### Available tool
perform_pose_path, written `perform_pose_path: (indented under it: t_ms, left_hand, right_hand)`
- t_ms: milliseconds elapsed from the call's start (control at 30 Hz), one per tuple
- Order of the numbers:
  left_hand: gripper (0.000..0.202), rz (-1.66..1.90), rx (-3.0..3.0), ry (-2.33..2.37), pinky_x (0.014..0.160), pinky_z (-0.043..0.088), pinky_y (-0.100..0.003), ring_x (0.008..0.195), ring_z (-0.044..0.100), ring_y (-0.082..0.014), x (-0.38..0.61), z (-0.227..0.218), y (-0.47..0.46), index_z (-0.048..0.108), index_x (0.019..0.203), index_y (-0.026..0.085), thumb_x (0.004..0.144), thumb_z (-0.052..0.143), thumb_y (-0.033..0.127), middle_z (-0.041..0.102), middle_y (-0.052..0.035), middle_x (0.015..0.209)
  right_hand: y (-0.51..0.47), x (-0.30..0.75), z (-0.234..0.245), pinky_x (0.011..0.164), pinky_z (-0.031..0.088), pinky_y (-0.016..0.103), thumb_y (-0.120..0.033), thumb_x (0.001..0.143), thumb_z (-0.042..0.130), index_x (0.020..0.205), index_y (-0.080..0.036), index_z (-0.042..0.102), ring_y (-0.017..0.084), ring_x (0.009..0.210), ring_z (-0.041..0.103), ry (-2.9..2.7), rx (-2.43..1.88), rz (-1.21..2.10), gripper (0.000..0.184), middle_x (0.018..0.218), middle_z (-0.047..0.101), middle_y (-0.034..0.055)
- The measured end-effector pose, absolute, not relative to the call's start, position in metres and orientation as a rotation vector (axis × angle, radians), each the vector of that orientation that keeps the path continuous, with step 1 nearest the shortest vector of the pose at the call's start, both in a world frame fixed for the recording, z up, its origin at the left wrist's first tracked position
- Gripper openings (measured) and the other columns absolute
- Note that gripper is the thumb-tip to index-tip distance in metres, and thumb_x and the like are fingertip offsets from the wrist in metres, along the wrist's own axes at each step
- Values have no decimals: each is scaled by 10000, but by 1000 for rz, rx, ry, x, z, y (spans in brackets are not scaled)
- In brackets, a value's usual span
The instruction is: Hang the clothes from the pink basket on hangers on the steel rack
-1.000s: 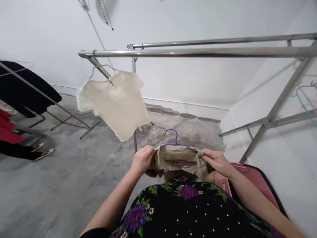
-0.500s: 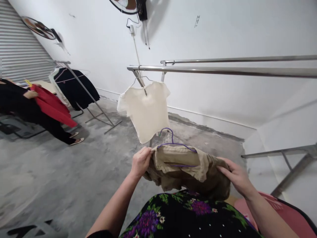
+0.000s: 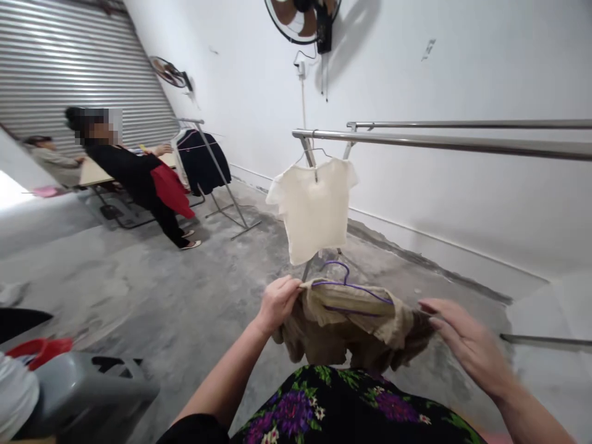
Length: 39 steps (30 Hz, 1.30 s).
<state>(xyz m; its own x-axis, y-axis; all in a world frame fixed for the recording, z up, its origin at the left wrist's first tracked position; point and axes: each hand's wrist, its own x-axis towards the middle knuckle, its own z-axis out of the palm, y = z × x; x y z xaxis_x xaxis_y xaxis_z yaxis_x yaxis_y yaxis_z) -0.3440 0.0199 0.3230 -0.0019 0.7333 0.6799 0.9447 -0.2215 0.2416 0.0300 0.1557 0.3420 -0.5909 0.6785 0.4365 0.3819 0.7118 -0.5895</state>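
A khaki-brown shirt (image 3: 345,342) hangs on a purple clothes hanger (image 3: 346,279) in front of my body, its collar open around the hanger. My left hand (image 3: 280,303) pinches the shirt at its left shoulder, close to the hanger's end. On the other side my right hand (image 3: 469,339), slightly blurred, grips the right shoulder or sleeve between thumb and fingers. The hanger's hook points up and rests on nothing. Just beyond it, a cream short-sleeved top (image 3: 317,206) hangs from the metal rail (image 3: 416,142).
A second rail (image 3: 472,125) runs behind the first. At left, a person in black (image 3: 134,176) holds a red garment (image 3: 173,188) beside a rack with a dark jacket (image 3: 208,160). A grey plastic stool (image 3: 92,385) and red basin (image 3: 41,351) stand lower left. Another person sits farther back.
My view has swung left, bringing the stool, basin and both people into sight. Both hands keep hold of the shirt, and its right side is pulled out a little more.
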Motion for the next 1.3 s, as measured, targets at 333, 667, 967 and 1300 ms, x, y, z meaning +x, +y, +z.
perform_pose_path:
  t_ms: [333, 667, 967, 1300]
  left_hand:
    - [267, -821, -1914, -1802, 599, 361, -235, 625, 465, -139, -337, 310, -10, 580, 804, 182, 970, 376, 230, 493, 0, 657]
    - [263, -915, -1986, -1782, 609, 367, -236, 646, 483, -139, -353, 306, -7, 575, 850, 179, 977, 353, 238, 521, -7, 681]
    - [306, -985, -2109, -1651, 630, 372, -273, 634, 494, -141, -320, 316, 43, 581, 865, 183, 986, 320, 288, 559, -11, 686]
    - [231, -984, -2115, -1710, 802, 416, -315, 778, 565, -153, -286, 332, 98, 590, 953, 184, 970, 371, 256, 622, -37, 804]
  right_hand:
    - [130, -37, 327, 817, 489, 249, -335, 946, 472, 1024, -208, 676, 173, 912, 630, -2206, -642, 871, 253, 1007, 675, 54]
    - [139, -31, 349, 814, 468, 309, -348, 974, 388, 1109, -244, 640, 193, 912, 608, -2665, -465, 877, 304, 992, 673, 64]
    - [156, -6, 344, 711, 456, 254, -445, 945, 411, 930, -196, 632, 171, 780, 572, -2597, -450, 1393, 333, 844, 625, 32]
    - [198, 23, 339, 666, 414, 235, -494, 894, 493, 886, -194, 601, 143, 714, 483, -2341, -486, 1624, 319, 783, 536, 8]
